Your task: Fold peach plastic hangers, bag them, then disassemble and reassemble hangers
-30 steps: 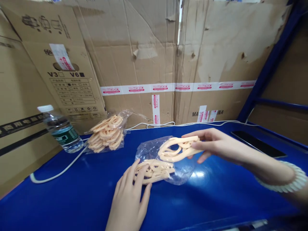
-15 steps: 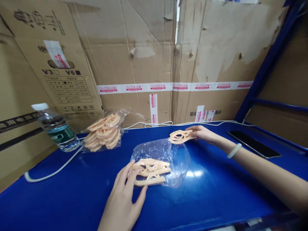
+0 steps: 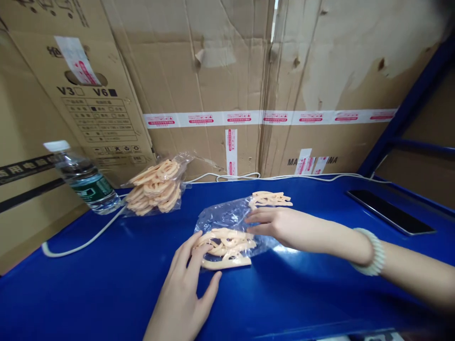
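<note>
My left hand (image 3: 185,289) lies flat with fingers spread, pressing on a clear plastic bag (image 3: 231,222) that holds several peach plastic loop pieces (image 3: 225,247). My right hand (image 3: 272,222), fingers stretched out and empty, rests on the bag's open far end. A small stack of the same peach pieces (image 3: 270,199) lies bare on the blue table (image 3: 106,279) just beyond my right hand. A white bead bracelet sits on my right wrist.
A second filled bag of peach pieces (image 3: 154,187) lies at the back left beside a water bottle (image 3: 81,177). A white cable (image 3: 85,244) runs along the back. A black phone (image 3: 391,212) lies at the right. Cardboard boxes (image 3: 220,80) wall the rear.
My right hand carried a handful of peach pieces out of the bag, set them down behind it, let go and came back to the bag's mouth. My left hand stayed put.
</note>
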The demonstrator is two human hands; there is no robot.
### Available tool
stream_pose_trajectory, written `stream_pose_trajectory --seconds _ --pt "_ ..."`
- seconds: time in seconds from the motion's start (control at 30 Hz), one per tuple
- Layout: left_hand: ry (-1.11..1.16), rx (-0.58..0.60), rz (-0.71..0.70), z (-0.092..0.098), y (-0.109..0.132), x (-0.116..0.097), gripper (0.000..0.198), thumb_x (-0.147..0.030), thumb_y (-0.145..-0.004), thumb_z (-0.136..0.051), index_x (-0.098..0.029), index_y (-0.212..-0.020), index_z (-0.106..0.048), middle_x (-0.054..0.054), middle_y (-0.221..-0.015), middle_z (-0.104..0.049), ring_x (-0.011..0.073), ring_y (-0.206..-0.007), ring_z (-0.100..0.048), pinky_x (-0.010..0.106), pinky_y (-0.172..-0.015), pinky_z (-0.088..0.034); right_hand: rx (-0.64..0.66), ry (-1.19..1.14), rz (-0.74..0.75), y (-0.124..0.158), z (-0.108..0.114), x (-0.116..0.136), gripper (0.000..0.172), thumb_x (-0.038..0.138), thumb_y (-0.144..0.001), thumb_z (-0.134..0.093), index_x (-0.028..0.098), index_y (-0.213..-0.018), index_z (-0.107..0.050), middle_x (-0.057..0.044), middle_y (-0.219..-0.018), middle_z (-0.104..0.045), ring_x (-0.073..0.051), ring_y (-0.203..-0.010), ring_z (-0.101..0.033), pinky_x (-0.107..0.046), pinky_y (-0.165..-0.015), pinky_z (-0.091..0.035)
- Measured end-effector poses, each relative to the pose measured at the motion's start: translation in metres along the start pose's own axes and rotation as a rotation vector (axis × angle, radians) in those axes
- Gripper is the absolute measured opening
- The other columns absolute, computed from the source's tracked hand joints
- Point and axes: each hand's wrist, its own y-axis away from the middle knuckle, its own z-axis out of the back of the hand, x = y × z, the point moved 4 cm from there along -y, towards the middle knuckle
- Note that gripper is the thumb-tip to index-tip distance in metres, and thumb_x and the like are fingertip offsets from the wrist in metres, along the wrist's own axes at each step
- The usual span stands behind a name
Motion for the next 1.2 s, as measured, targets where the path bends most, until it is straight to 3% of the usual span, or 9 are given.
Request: stream_pose_trajectory --seconds 0.07,0.17,0.37,0.5,0.63,0.73,0.8,1.03,1.2 --pt "0.013 0.015 0.009 0.000 0.000 0.000 0.029 -0.027 -0.089 -0.054 -0.025 -0.117 -0.055 0.011 -0.131 -0.053 0.0305 -0.121 -0.056 0.047 -0.094 -0.054 -0.004 0.054 0.026 -0.001 -0.008 -0.012 0.034 0.000 -0.086 -0.041 0.019 -0.097 -0.068 -0.012 -0.112 -0.067 -0.023 -0.121 -0.055 -0.043 -0.100 -0.045" --pt "0.036 0.020 0.020 0.002 0.001 0.000 0.024 -0.027 -0.090 -0.052 -0.025 -0.114 -0.055 0.011 -0.129 -0.052 0.0294 -0.119 -0.057 0.047 -0.094 -0.054 -0.069 -0.043 -0.093 -0.001 -0.008 -0.032 0.018 0.007 -0.088 -0.046 0.020 -0.091 -0.058 -0.009 -0.103 -0.067 -0.021 -0.102 -0.062 -0.041 -0.091 -0.050" --pt "0.044 0.073 0.030 0.002 0.002 0.001 0.013 -0.024 -0.090 -0.050 -0.024 -0.102 -0.055 0.011 -0.131 -0.050 0.0289 -0.122 -0.054 0.045 -0.093 -0.054 -0.408 -1.024 -0.558 0.002 -0.009 -0.045 0.026 0.007 -0.074 -0.055 0.022 -0.074 -0.035 0.001 -0.082 -0.062 -0.017 -0.082 -0.070 -0.037 -0.078 -0.059" --pt "0.062 0.058 0.049 0.003 0.000 0.002 0.010 -0.025 -0.090 -0.051 -0.024 -0.097 -0.056 0.010 -0.128 -0.052 0.0282 -0.117 -0.058 0.042 -0.088 -0.056 -0.300 -1.241 -0.790 0.006 -0.025 -0.038 0.025 0.008 -0.071 -0.062 0.019 -0.089 -0.048 -0.006 -0.101 -0.067 -0.016 -0.075 -0.072 -0.027 -0.065 -0.060" --pt "0.083 0.066 0.040 0.002 0.001 0.002 0.012 -0.025 -0.090 -0.050 -0.025 -0.100 -0.058 0.010 -0.126 -0.052 0.0274 -0.116 -0.059 0.040 -0.089 -0.055 -0.026 -0.836 -0.527 -0.006 -0.030 -0.033 0.025 0.020 -0.086 -0.057 0.017 -0.111 -0.059 -0.007 -0.098 -0.070 -0.012 -0.058 -0.067 -0.026 -0.054 -0.055" --pt "0.096 0.075 0.053 0.002 0.002 0.002 0.012 -0.024 -0.091 -0.049 -0.024 -0.100 -0.058 0.010 -0.123 -0.052 0.0273 -0.116 -0.058 0.041 -0.090 -0.055 -0.017 -0.284 -0.134 -0.022 -0.025 -0.026 0.031 0.023 -0.094 -0.050 0.021 -0.123 -0.062 -0.009 -0.110 -0.068 -0.018 -0.091 -0.067 -0.036 -0.084 -0.054" --pt "0.103 0.078 0.066 0.003 0.002 0.002 0.011 -0.024 -0.091 -0.049 -0.024 -0.099 -0.057 0.010 -0.121 -0.051 0.0272 -0.116 -0.058 0.041 -0.090 -0.054 0.006 -0.082 -0.026 -0.030 -0.027 -0.021 0.040 0.029 -0.095 -0.053 0.020 -0.134 -0.055 -0.012 -0.122 -0.064 -0.022 -0.112 -0.060 -0.039 -0.096 -0.047" --pt "0.142 0.038 0.048 0.005 -0.001 -0.002 0.014 -0.021 -0.090 -0.050 -0.024 -0.102 -0.058 0.010 -0.121 -0.051 0.0270 -0.112 -0.060 0.042 -0.089 -0.055 0.246 0.227 -0.035 -0.044 -0.040 0.003 0.060 0.048 -0.078 -0.069 0.010 -0.124 -0.058 -0.015 -0.101 -0.063 -0.025 -0.084 -0.060 -0.036 -0.074 -0.050" --pt "0.141 0.028 0.036 0.005 0.001 0.000 0.018 -0.020 -0.090 -0.051 -0.025 -0.106 -0.058 0.009 -0.121 -0.052 0.0266 -0.112 -0.060 0.041 -0.090 -0.055 0.289 0.186 -0.070 -0.047 -0.044 0.006 0.051 0.037 -0.070 -0.078 0.014 -0.112 -0.063 -0.012 -0.099 -0.064 -0.025 -0.087 -0.060 -0.034 -0.074 -0.050"
